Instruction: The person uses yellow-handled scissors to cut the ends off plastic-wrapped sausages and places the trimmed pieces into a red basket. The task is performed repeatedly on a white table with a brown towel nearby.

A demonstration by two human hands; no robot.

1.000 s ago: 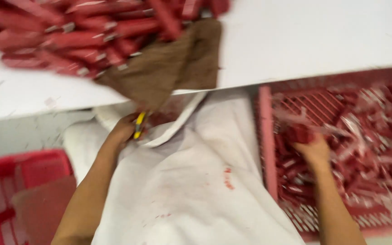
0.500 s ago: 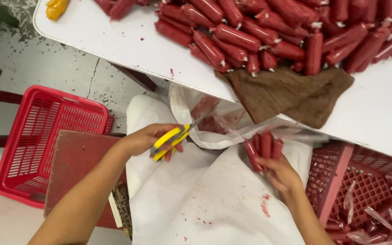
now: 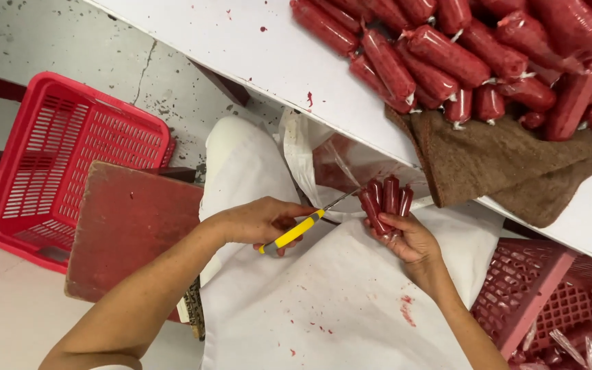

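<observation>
Yellow-handled scissors (image 3: pixel 304 227), gripped in the closed left hand (image 3: pixel 260 221) at centre frame, point their blades at a bunch of small red sausages (image 3: pixel 385 203). The right hand (image 3: pixel 411 240), just right of centre, is clenched around the sausages' lower ends. Both hands lie over a white apron (image 3: pixel 323 308). More red sausages (image 3: pixel 460 55) and a brown cloth (image 3: pixel 508 164) lie on the white table (image 3: pixel 255 41) at upper right; a red basket (image 3: pixel 63 157) stands at left.

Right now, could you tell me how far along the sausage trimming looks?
Done: many red sausages are piled on the white table. In hand: the right hand holds a small bunch while the left hand brings yellow-handled scissors to it. How many remain cannot be told.
</observation>
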